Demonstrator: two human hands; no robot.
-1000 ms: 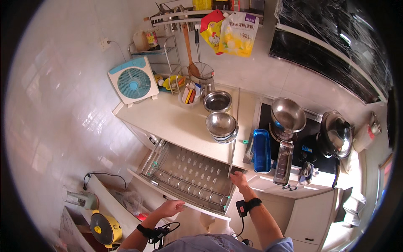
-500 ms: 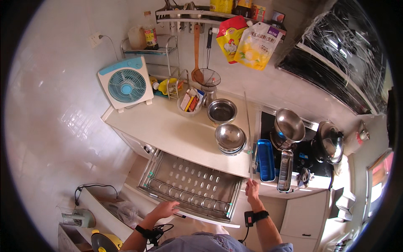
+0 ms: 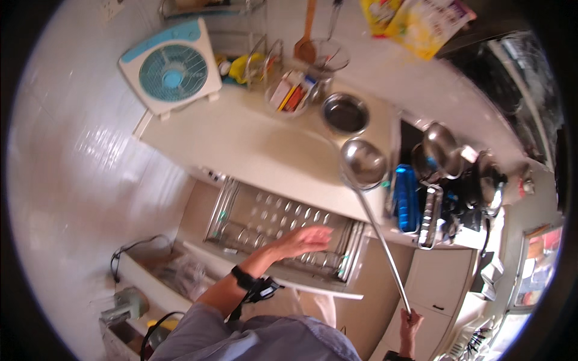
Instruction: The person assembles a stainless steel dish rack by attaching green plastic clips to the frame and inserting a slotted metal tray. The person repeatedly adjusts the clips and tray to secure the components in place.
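My right hand (image 3: 411, 322), low at the right, is closed round the lower end of a long thin metal rod (image 3: 385, 249). The rod slants up and left past the counter edge, its far end beside a stainless steel bowl (image 3: 363, 162). Above the pulled-out drawer (image 3: 283, 207) with its wire rack, my left hand (image 3: 306, 240) hangs with fingers stretched out and nothing in it. Behind that bowl a second steel bowl (image 3: 345, 113), dark inside, stands on the counter (image 3: 241, 147). The picture is somewhat blurred by motion.
A blue and white box fan (image 3: 173, 71) stands at the counter's left end, near a tub of packets (image 3: 289, 96). Right of the bowls are a blue tray (image 3: 407, 198), a steel tray (image 3: 429, 216) and pans (image 3: 442, 149). Another open drawer (image 3: 162, 271) juts out lower left.
My right hand has moved down and right, tilting and pulling the rod along. My left hand has risen rightward over the drawer. The whole view has shifted and turned.
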